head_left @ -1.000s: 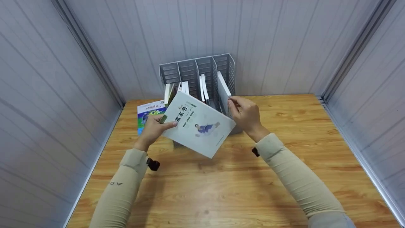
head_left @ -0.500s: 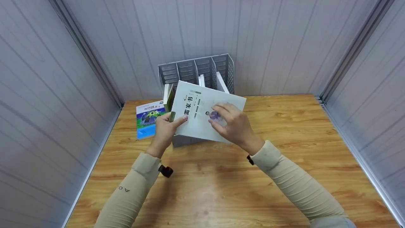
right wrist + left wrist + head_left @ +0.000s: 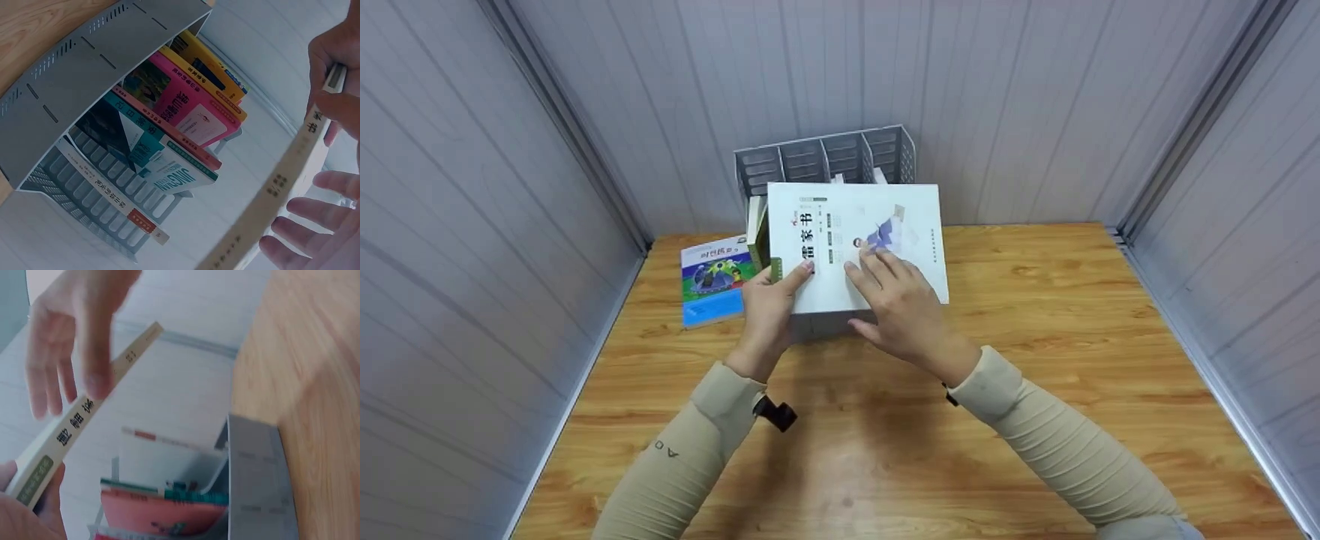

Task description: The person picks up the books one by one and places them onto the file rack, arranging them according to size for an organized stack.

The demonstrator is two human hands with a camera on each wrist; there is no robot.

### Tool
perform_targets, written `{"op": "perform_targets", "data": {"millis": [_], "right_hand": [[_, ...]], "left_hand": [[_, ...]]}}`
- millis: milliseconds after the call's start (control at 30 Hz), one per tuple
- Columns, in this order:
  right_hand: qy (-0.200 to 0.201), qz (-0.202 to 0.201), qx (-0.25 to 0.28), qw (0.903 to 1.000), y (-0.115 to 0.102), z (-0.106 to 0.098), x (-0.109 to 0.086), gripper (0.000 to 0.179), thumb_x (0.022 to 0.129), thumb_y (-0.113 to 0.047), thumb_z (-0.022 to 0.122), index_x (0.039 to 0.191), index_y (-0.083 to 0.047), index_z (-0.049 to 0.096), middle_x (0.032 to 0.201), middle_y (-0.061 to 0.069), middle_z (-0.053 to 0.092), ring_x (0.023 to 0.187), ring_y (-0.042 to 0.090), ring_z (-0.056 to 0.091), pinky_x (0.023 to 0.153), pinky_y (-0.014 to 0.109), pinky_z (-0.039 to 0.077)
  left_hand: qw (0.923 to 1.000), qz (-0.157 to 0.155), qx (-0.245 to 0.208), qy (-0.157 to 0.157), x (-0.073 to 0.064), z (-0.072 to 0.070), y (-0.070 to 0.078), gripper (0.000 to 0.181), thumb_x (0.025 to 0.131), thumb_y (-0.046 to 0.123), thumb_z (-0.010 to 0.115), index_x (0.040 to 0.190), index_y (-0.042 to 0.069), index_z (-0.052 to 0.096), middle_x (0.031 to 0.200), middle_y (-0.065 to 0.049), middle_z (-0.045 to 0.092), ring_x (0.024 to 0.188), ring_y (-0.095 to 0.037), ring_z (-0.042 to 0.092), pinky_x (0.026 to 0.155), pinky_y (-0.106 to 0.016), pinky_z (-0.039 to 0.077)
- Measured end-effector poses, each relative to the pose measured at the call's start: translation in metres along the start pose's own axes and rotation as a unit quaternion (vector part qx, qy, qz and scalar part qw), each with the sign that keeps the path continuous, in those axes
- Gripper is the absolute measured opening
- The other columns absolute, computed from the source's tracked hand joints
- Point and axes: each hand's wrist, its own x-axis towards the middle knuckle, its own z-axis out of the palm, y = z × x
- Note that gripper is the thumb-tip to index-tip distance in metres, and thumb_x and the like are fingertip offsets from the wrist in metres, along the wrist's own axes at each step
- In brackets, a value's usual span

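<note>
My left hand (image 3: 769, 315) grips a white book (image 3: 847, 217) by its left edge, thumb on the cover and fingers behind. The cover carries dark Chinese characters and a figure in purple. Over its lower right part lies my right hand (image 3: 900, 307), fingers fairly straight and spread, curled round nothing. In the left wrist view the book's spine (image 3: 76, 419) shows a green label by the left hand. Behind the book stands a grey file rack (image 3: 802, 150), mostly hidden in the head view. The right wrist view shows several upright books in it, among them a pink book (image 3: 185, 107).
A blue and green picture book (image 3: 716, 277) lies flat on the wooden table (image 3: 1035, 300), left of the rack. A thin white book (image 3: 112, 194) leans in the rack's end compartment. Pale panel walls (image 3: 1020, 112) stand behind and at both sides.
My right hand has left the white book in the rack's right compartment and moved onto the held book's cover. The held book has turned from tilted to nearly level, moving slightly right.
</note>
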Motion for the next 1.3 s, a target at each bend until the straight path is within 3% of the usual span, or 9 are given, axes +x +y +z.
{"op": "perform_targets", "data": {"millis": [100, 233, 367, 533, 733, 867, 1067, 1167, 1300], "right_hand": [[-0.01, -0.003, -0.025, 0.9996, -0.001, 0.003, -0.002, 0.074, 0.085, -0.019, 0.09, 0.151, -0.003, 0.06, 0.157, 0.027, 0.057, 0.143, 0.046, 0.056, 0.114, 0.062, 0.049], [0.004, -0.004, -0.061, 0.9981, -0.002, 0.007, -0.004, 0.063, 0.089, -0.001, 0.072, 0.151, -0.003, 0.06, 0.155, 0.031, 0.057, 0.144, 0.05, 0.056, 0.115, 0.068, 0.047], [0.041, -0.008, -0.098, 0.9943, 0.001, 0.01, -0.005, 0.05, 0.099, -0.001, 0.064, 0.148, -0.006, 0.065, 0.148, 0.029, 0.064, 0.139, 0.049, 0.061, 0.112, 0.067, 0.051], [0.08, -0.033, -0.135, 0.9871, 0.01, 0.012, -0.006, 0.047, 0.099, -0.003, 0.067, 0.145, -0.01, 0.069, 0.14, 0.024, 0.071, 0.13, 0.046, 0.069, 0.105, 0.064, 0.057], [0.118, -0.073, -0.15, 0.979, 0.024, 0.01, -0.002, 0.045, 0.098, -0.002, 0.068, 0.142, -0.01, 0.07, 0.134, 0.023, 0.075, 0.123, 0.045, 0.073, 0.101, 0.061, 0.06], [0.14, -0.089, -0.136, 0.9767, 0.032, 0.007, 0.002, 0.044, 0.098, -0.002, 0.069, 0.141, -0.009, 0.07, 0.13, 0.023, 0.076, 0.116, 0.042, 0.076, 0.097, 0.057, 0.063], [0.16, -0.093, -0.107, 0.977, 0.042, 0.001, 0.005, 0.043, 0.099, -0.001, 0.067, 0.141, -0.006, 0.069, 0.126, 0.024, 0.077, 0.112, 0.043, 0.077, 0.094, 0.055, 0.064], [0.175, -0.076, -0.085, 0.9779, 0.047, -0.004, 0.006, 0.042, 0.099, 0.0, 0.065, 0.141, -0.005, 0.069, 0.127, 0.025, 0.076, 0.114, 0.044, 0.076, 0.096, 0.056, 0.063], [0.204, -0.039, -0.047, 0.9771, 0.055, -0.011, 0.008, 0.043, 0.097, 0.002, 0.063, 0.14, -0.003, 0.07, 0.129, 0.026, 0.076, 0.117, 0.045, 0.075, 0.101, 0.055, 0.061]], "left_hand": [[0.999, -0.029, -0.034, 0.0, -0.006, 0.006, 0.001, 0.033, 0.101, 0.014, 0.079, 0.129, -0.002, 0.076, 0.123, -0.018, 0.081, 0.092, -0.018, 0.081, 0.073, -0.029, 0.065], [0.9963, -0.055, -0.066, 0.0, -0.014, 0.014, 0.002, 0.034, 0.103, 0.013, 0.076, 0.131, -0.005, 0.074, 0.124, -0.018, 0.08, 0.09, -0.015, 0.08, 0.074, -0.028, 0.065], [0.994, -0.078, -0.075, -0.016, -0.022, 0.019, 0.004, 0.035, 0.106, 0.015, 0.071, 0.136, -0.004, 0.071, 0.13, -0.017, 0.078, 0.095, -0.015, 0.079, 0.078, -0.029, 0.065], [0.9924, -0.092, -0.064, -0.05, -0.029, 0.02, 0.009, 0.035, 0.109, 0.015, 0.065, 0.14, -0.001, 0.069, 0.136, -0.015, 0.076, 0.103, -0.015, 0.077, 0.082, -0.028, 0.063], [0.9899, -0.08, -0.078, -0.087, -0.028, 0.018, 0.014, 0.034, 0.109, 0.012, 0.063, 0.138, -0.003, 0.069, 0.128, -0.014, 0.079, 0.099, -0.014, 0.079, 0.081, -0.028, 0.064], [0.985, -0.071, -0.088, -0.13, -0.026, 0.017, 0.019, 0.037, 0.11, 0.014, 0.06, 0.143, -0.002, 0.066, 0.134, -0.015, 0.076, 0.102, -0.013, 0.078, 0.084, -0.028, 0.064], [0.9705, -0.043, -0.13, -0.199, -0.025, 0.012, 0.025, 0.051, 0.118, 0.029, 0.042, 0.158, -0.001, 0.05, 0.15, -0.018, 0.066, 0.113, -0.014, 0.076, 0.089, -0.028, 0.065], [0.9658, -0.026, -0.154, -0.207, -0.023, 0.01, 0.023, 0.057, 0.119, 0.037, 0.034, 0.153, -0.004, 0.053, 0.132, -0.014, 0.074, 0.102, -0.014, 0.077, 0.083, -0.03, 0.066], [0.9742, 0.0, -0.136, -0.18, -0.014, 0.008, 0.015, 0.052, 0.119, 0.034, 0.038, 0.132, -0.009, 0.064, 0.1, -0.007, 0.079, 0.081, -0.012, 0.076, 0.075, -0.029, 0.067]]}}
